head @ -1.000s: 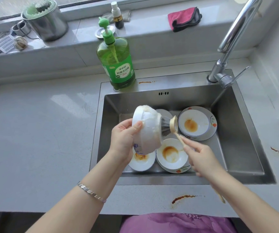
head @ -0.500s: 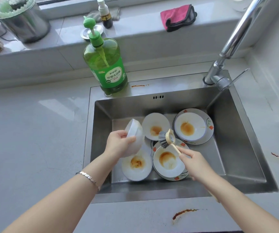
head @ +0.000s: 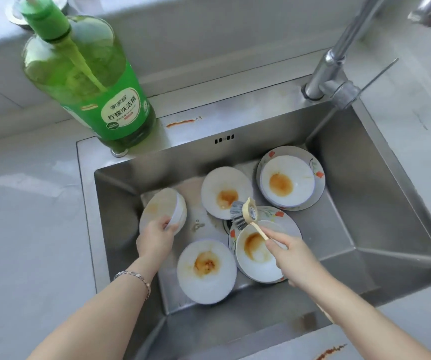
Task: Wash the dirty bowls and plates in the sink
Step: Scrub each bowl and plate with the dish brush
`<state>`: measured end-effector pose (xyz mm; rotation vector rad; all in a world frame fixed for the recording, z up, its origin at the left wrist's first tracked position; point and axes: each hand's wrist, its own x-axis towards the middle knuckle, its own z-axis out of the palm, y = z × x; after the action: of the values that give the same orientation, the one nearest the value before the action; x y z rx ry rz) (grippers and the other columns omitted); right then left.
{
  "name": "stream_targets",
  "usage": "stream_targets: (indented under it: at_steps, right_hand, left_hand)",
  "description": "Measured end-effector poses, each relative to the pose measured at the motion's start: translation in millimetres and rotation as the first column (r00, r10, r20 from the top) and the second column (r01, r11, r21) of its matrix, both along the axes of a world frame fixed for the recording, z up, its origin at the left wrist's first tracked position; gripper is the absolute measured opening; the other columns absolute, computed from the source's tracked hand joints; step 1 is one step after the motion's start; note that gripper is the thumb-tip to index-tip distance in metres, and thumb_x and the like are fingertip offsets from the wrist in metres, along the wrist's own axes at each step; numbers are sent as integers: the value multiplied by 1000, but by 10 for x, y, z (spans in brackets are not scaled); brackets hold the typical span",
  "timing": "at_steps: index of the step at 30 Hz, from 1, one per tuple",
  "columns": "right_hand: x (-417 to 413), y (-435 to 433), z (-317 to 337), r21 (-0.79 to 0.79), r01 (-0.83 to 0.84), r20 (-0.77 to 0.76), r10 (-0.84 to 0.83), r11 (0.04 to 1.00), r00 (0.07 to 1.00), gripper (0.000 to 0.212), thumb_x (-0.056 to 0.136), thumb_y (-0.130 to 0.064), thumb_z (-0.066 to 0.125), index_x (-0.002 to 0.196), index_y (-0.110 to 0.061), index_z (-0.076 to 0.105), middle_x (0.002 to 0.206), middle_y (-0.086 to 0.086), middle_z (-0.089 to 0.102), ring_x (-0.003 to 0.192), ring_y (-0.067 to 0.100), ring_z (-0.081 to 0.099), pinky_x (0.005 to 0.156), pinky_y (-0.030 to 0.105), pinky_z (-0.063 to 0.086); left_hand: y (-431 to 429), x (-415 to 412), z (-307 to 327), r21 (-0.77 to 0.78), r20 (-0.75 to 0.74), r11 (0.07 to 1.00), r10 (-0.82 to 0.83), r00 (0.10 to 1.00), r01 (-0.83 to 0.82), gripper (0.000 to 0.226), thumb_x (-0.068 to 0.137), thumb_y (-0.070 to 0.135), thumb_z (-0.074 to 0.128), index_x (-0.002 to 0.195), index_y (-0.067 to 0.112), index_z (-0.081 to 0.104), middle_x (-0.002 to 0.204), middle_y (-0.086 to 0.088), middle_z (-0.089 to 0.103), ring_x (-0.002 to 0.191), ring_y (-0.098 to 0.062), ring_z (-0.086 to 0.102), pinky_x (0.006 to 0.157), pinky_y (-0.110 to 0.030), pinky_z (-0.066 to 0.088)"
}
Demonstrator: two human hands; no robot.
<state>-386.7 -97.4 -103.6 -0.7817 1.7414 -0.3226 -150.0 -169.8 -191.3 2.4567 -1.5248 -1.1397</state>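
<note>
Low at the left of the steel sink (head: pixel 365 193), my left hand (head: pixel 155 236) grips a white bowl (head: pixel 163 207) by its rim, tilted on its side. My right hand (head: pixel 291 255) holds a beige dish brush (head: pixel 246 213) by its handle, bristles pointing left above the drain. Below the brush lies a sauce-stained bowl (head: pixel 254 258) on a flowered plate (head: pixel 284 222). Another stained bowl (head: pixel 206 271) lies at the front, one (head: pixel 224 192) sits at the back, and one (head: pixel 287 184) rests in a flowered plate (head: pixel 318 178) at the back right.
A green dish-soap pump bottle (head: pixel 92 81) stands at the sink's back left corner. The chrome faucet (head: pixel 339 58) rises at the back right. Brown sauce streaks mark the counter (head: pixel 27 216) behind the sink and at the front right.
My left hand has lowered the white bowl from in front of me down to the sink's left side. The brush has come away from that bowl. My head has moved closer.
</note>
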Motion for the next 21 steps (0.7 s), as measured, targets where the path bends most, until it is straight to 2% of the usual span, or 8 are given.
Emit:
stream_targets:
  at_steps: [3, 6, 10, 14, 16, 18, 20, 21]
  right_hand:
    - [122, -19, 34, 26, 34, 51, -35, 999, 998, 38, 99, -13, 38, 127, -34, 53, 29, -26, 36, 37, -8, 37, 36, 8, 32]
    - [235, -34, 55, 29, 61, 72, -63, 998, 995, 39, 99, -10, 36, 126, -33, 53, 28, -27, 36, 33, -12, 40, 36, 5, 33]
    - [314, -26, 43, 16, 81, 77, -82, 997, 994, 39, 99, -8, 37, 122, -34, 54, 30, -27, 38, 33, -15, 40, 37, 4, 33]
    - [345, -16, 43, 14, 69, 74, -70, 998, 995, 40, 99, -8, 37, 122, -36, 52, 30, -26, 37, 33, -14, 41, 36, 4, 33]
    - [341, 5, 61, 8, 56, 72, -57, 998, 996, 39, 99, -9, 37, 124, -36, 51, 30, -26, 38, 34, -15, 41, 37, 4, 33]
    - [306, 57, 72, 8, 36, 56, -37, 999, 998, 38, 99, -11, 38, 125, -34, 52, 30, -27, 38, 35, -15, 42, 39, 4, 35]
    - [245, 124, 68, 27, 35, 41, -37, 999, 998, 37, 99, -12, 39, 127, -32, 53, 30, -26, 37, 34, -14, 42, 38, 4, 35]
    - [213, 161, 61, 37, 34, 35, -35, 999, 999, 37, 99, -12, 39, 127, -31, 53, 30, -25, 37, 34, -14, 42, 38, 5, 35]
  left_hand:
    - [-13, 16, -144, 32, 26, 995, -95, 995, 94, 19, 91, 31, 51, 97, 20, 65, 89, 0, 68, 87, -27, 59, 67, -30, 37]
    - [-86, 63, -276, 52, 50, 988, -148, 988, 145, 15, 91, 29, 54, 92, 21, 67, 86, 1, 69, 84, -24, 59, 66, -30, 41]
    - [-81, 111, -363, 48, 14, 990, -134, 991, 134, 14, 90, 23, 58, 97, 20, 69, 94, -1, 71, 89, -24, 60, 68, -29, 44]
    - [38, 104, -309, -51, -130, 998, -45, 990, 39, 23, 90, 15, 59, 112, 11, 65, 115, -4, 64, 107, -24, 58, 87, -30, 45]
    - [149, 90, -255, -81, -148, 996, -47, 988, 35, 22, 88, 11, 61, 110, 9, 63, 112, -5, 61, 105, -23, 57, 84, -28, 43]
    - [279, 81, -220, 88, -177, 996, -15, 984, 31, 35, 83, 11, 65, 118, 8, 57, 112, -7, 59, 108, -25, 56, 84, -27, 40]
    - [404, 79, -232, 310, -191, 949, 5, 981, 56, 56, 84, 14, 67, 134, 8, 44, 126, -11, 55, 117, -27, 52, 90, -28, 39]
    - [454, 75, -257, 372, -201, 927, 23, 979, 55, 59, 85, 14, 65, 139, 9, 39, 131, -12, 53, 119, -28, 52, 91, -28, 40]
